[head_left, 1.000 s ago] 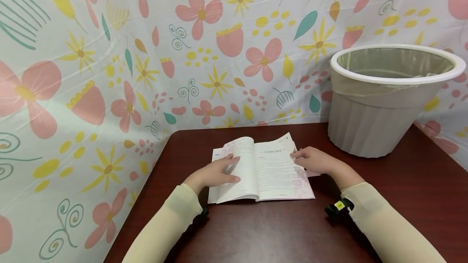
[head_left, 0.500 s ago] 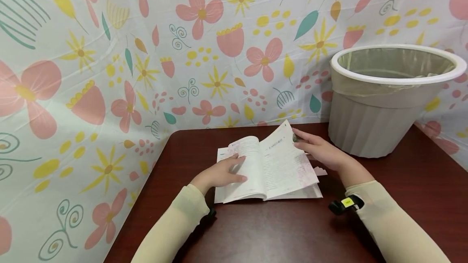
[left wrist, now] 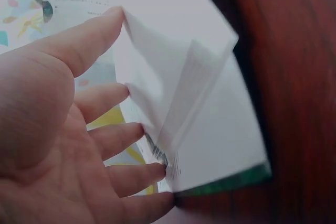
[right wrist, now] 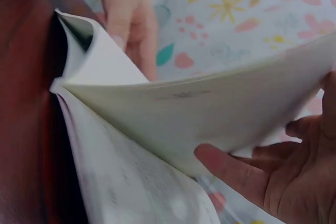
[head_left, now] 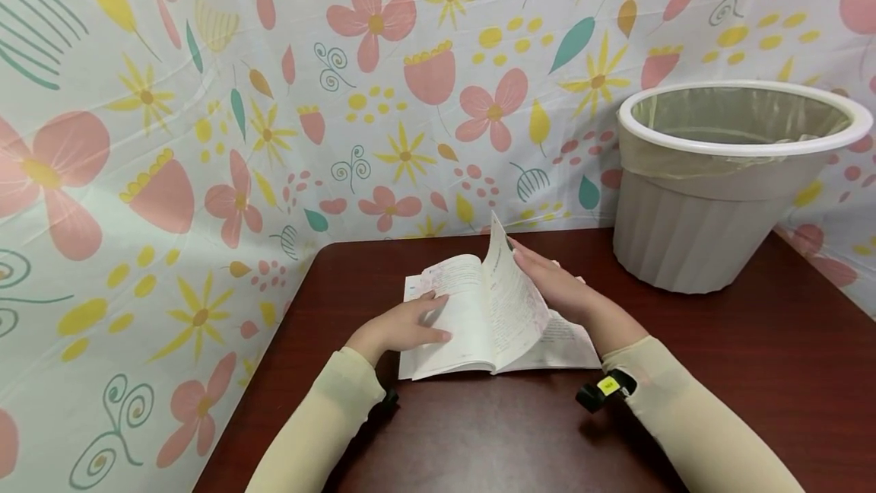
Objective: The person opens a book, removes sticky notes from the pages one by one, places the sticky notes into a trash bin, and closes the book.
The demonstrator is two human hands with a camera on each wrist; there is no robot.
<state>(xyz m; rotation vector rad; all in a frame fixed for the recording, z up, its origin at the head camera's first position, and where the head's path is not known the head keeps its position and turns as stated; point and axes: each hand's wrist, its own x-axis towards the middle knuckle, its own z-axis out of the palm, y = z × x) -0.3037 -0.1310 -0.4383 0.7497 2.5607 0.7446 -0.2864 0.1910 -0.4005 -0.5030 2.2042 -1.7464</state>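
Observation:
An open book (head_left: pixel 463 329) with printed text and pale pink page decoration lies on the dark red-brown table. My left hand (head_left: pixel 399 328) rests on its left-hand page, thumb and fingers spread; in the left wrist view the fingertips (left wrist: pixel 116 19) touch the paper. A right-hand page (head_left: pixel 513 310) stands raised and curved, leaning left. Behind it, my right hand (head_left: pixel 553 285) has its fingers extended against the sheet. From the right wrist, the thumb (right wrist: pixel 231 169) touches the raised page (right wrist: pixel 173 114), above another printed page (right wrist: pixel 142 177).
A grey waste bin (head_left: pixel 684 227) with a white rim and a clear liner stands on the table (head_left: pixel 479 432) at the back right. A floral cloth (head_left: pixel 424 143) hangs behind and to the left. A black strap with a yellow label (head_left: pixel 607 386) sits on the right wrist.
The right-hand page has risen from nearly flat and swung left. My right hand has moved left behind it. My left hand has stayed on the left-hand page.

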